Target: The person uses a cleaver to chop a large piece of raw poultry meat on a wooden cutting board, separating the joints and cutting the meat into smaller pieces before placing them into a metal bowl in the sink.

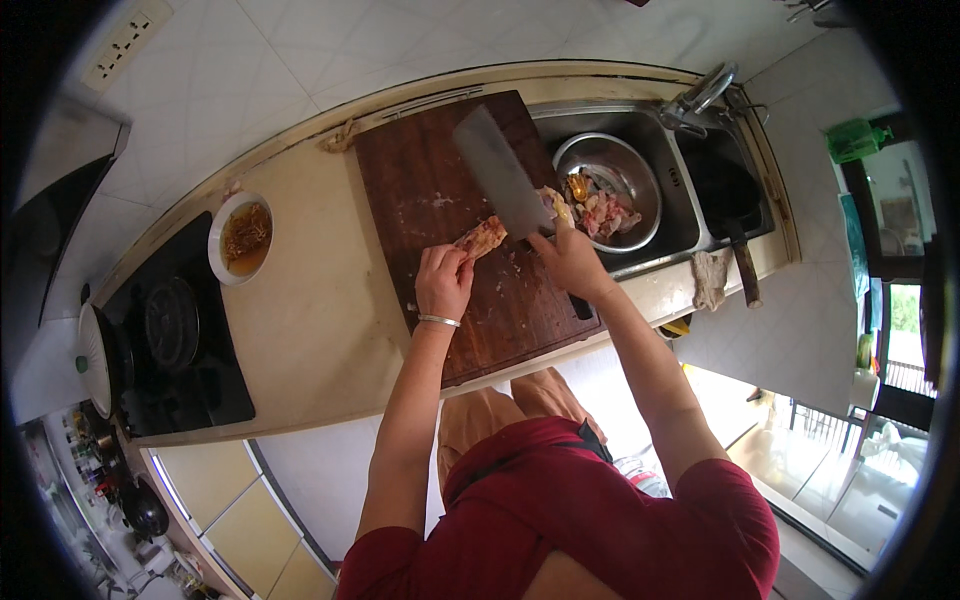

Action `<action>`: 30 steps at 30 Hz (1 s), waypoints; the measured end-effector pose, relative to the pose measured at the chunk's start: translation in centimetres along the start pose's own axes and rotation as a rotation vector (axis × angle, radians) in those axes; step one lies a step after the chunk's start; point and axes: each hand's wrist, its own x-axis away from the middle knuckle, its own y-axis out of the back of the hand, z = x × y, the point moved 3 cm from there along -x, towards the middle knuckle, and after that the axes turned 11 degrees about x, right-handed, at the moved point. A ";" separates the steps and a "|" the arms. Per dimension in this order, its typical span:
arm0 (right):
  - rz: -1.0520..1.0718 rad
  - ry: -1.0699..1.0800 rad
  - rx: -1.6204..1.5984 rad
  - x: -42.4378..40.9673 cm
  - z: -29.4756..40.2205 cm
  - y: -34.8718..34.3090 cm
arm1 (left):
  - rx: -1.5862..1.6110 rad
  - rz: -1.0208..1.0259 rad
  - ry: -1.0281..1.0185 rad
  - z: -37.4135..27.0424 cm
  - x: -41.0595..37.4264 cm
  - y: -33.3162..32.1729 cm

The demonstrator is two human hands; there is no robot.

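My right hand (576, 264) grips a broad metal cleaver (491, 161), its blade lying across a dark wooden cutting board (405, 195). With its fingers closed, my left hand (444, 281) holds down a piece of raw meat (482, 238), perhaps chicken, whose free end points toward the blade. Another pale and yellowish meat piece (555, 204) shows at the blade's right side, close to my right fingers. Just right of the board, a round metal bowl (649, 217) contains several cut raw pieces (609, 214) and something orange-yellow.
The bowl stands in a double sink (675, 187) with a faucet (709, 90). A dark pan (720, 184) occupies the right basin, its handle over the counter edge beside a rag (709, 277). To the left are a bowl of brown liquid (244, 264) and a black cooktop (217, 375).
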 end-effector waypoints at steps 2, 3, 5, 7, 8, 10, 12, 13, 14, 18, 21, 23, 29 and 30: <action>0.043 -0.011 0.150 0.2 0.4 -1.2 | -0.007 0.004 0.006 -0.1 0.0 -0.2; 0.023 0.019 0.228 0.2 0.9 -1.7 | -0.014 0.001 0.007 -0.1 0.0 -0.2; -0.054 0.075 0.255 -0.3 1.8 -1.5 | -0.023 -0.018 -0.015 -0.2 -0.2 -0.3; -0.127 0.098 0.167 -0.9 7.0 2.0 | -0.047 -0.045 -0.036 0.2 0.4 -0.1; -0.094 0.050 0.117 -0.7 8.9 3.8 | -0.038 -0.035 -0.019 0.4 0.8 -0.1; -0.310 0.171 0.092 0.3 9.4 4.2 | -0.010 -0.027 -0.007 0.3 0.4 -0.2; -0.204 0.058 0.229 0.5 5.3 0.3 | -0.008 0.005 -0.014 -0.5 -0.5 -0.6; -0.049 -0.073 0.322 1.0 3.0 -2.0 | -0.003 0.045 -0.009 -0.9 -0.2 -0.6; 0.095 -0.163 0.409 0.3 2.0 -3.3 | 0.006 0.027 0.025 -0.4 0.2 -0.5; 0.130 -0.167 0.343 0.1 2.2 -2.8 | 0.018 -0.004 0.039 -0.1 0.5 -0.4; 0.059 -0.116 0.258 0.4 0.4 -3.0 | 0.037 0.009 0.015 -0.1 0.0 -0.3; 0.021 -0.073 0.124 0.1 -1.2 -3.2 | 0.047 -0.002 0.009 -0.3 -0.1 -0.5; -0.123 0.028 0.101 -0.9 7.0 5.3 | 0.014 -0.007 0.036 0.5 0.3 -0.5; -0.187 0.040 0.040 -0.5 9.2 7.9 | -0.005 -0.001 0.027 0.6 0.3 -0.4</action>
